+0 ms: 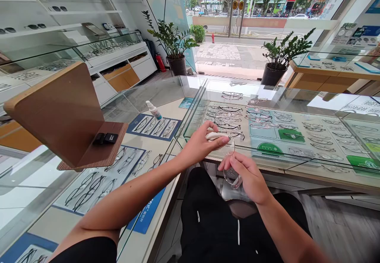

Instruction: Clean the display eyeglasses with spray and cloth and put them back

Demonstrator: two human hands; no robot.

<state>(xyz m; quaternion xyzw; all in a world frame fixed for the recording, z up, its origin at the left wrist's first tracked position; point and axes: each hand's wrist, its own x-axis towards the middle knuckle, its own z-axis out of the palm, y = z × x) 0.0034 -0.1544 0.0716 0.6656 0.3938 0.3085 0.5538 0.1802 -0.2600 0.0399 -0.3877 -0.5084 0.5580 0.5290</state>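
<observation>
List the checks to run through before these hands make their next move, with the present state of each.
1. Right hand has its fingers on the glasses: ok.
2. Left hand steadies the other lens end: ok.
3. White item in the left hand identified: cannot tell, mostly covered.
4. Lenses free of smudges: cannot tell, too small.
5. Glasses over the counter: not ok, they seem in front of its edge.
6. Spray bottle standing: ok.
</observation>
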